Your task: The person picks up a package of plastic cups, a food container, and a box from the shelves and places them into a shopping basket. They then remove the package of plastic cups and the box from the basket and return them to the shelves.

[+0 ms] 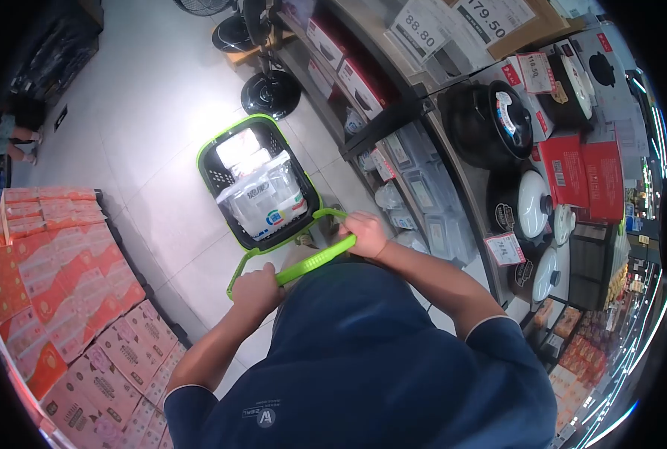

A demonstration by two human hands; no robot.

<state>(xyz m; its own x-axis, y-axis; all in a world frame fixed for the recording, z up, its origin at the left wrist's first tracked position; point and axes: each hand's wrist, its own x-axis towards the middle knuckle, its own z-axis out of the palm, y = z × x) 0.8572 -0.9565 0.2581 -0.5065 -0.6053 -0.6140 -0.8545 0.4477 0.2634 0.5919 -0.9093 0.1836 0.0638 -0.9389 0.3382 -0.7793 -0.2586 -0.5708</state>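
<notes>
In the head view, the step in hand looks like pushing the green basket, which stands on the floor just ahead of its handle with bagged goods inside. Moving on calls for a steady push, clear of the shelf right of the basket. My left hand and right hand have their fingers closed round the handle, one near each end.

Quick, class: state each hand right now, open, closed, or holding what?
Left hand: closed around the green basket handle.
Right hand: closed around the same handle.
</notes>
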